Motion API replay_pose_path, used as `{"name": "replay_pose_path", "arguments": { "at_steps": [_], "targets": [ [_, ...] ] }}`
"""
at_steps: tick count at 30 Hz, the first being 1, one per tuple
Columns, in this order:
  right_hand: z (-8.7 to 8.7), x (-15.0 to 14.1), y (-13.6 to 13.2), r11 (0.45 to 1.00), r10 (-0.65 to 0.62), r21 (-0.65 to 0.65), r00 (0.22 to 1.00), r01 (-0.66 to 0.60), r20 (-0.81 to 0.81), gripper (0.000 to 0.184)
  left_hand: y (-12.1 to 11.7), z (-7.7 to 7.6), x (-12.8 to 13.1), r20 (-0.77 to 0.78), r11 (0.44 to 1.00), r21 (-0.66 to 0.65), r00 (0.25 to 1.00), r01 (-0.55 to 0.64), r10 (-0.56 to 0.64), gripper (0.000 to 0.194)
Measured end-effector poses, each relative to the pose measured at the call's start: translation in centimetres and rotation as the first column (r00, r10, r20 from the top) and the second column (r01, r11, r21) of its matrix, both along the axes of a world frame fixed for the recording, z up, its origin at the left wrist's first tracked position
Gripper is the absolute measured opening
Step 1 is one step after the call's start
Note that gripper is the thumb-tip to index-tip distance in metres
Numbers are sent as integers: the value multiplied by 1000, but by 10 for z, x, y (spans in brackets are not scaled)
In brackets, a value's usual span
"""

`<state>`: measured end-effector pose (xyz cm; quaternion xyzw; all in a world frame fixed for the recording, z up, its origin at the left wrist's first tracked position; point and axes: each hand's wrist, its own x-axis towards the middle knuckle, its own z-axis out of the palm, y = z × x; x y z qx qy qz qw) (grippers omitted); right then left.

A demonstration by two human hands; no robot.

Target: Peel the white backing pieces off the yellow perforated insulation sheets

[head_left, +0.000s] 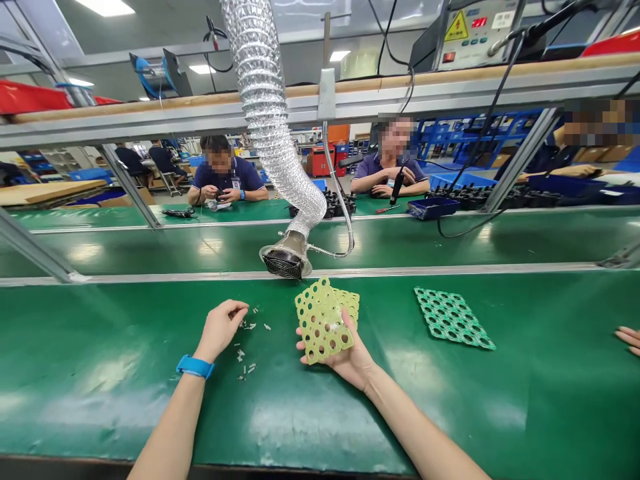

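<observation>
Two perforated yellow-green boards (324, 321) on an upturned palm

Lower center, the right hand (345, 355) grasps the boards. The left hand (219, 329) is curled, any hold hidden, just above small pale bits (246, 341) on the green tabletop (390, 427). Right of them lies a green perforated board (453, 319); beyond, center, hangs a fume-extractor nozzle (285, 257).

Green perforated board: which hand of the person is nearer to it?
Right. The right hand, holding a yellow perforated board, lies left of the green perforated board, not touching it; the left hand lies farther left.
</observation>
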<state>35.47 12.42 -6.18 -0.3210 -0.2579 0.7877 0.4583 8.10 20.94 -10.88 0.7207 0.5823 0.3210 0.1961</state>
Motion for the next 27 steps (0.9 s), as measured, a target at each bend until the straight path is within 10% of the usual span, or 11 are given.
{"name": "replay_pose_path", "arguments": {
  "at_steps": [15,27],
  "targets": [
    [-9,-3,4,1000,26,4,999,-26,-42,80,-9,2,8,-412,975,-169,888,144,-203,25],
    [-19,0,10,996,85,19,995,-84,-55,89,-6,-9,5,-415,966,-190,877,176,-242,38]
  ]
}}
